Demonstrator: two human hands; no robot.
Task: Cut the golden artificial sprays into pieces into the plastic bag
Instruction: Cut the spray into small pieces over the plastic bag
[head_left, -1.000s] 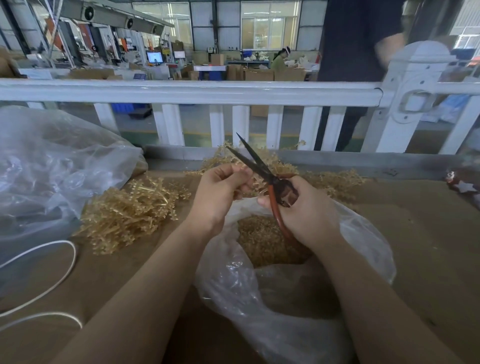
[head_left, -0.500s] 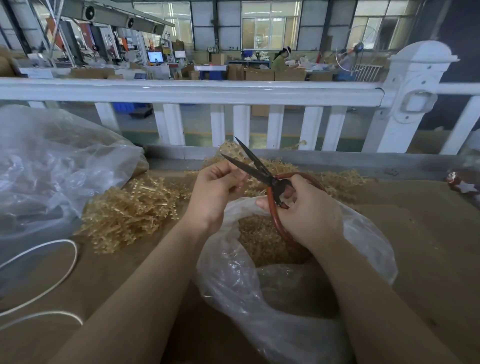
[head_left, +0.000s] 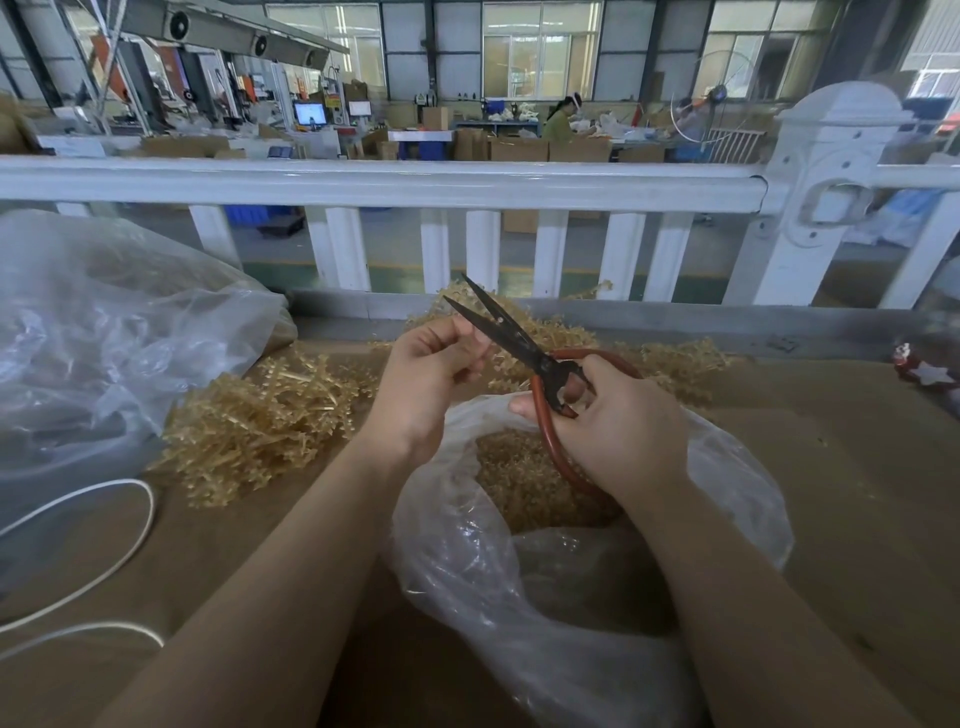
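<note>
Glossy clear plastic bag (head_left: 727, 499); dark matt metal scissors (head_left: 511, 340); brown cardboard tabletop (head_left: 857, 467).

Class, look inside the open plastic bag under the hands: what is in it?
The plastic bag holds a heap of cut golden pieces. The right hand and scissors cover part of the heap, and the bag's folds hide its bottom.

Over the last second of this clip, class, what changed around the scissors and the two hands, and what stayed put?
The right hand spread the red handles, opening the scissors wider. The left hand kept pinching a barely visible bit of spray at the blades. A dark-clothed person beyond the white railing left. The plastic bag of cut pieces and the spray pile stayed.
</note>
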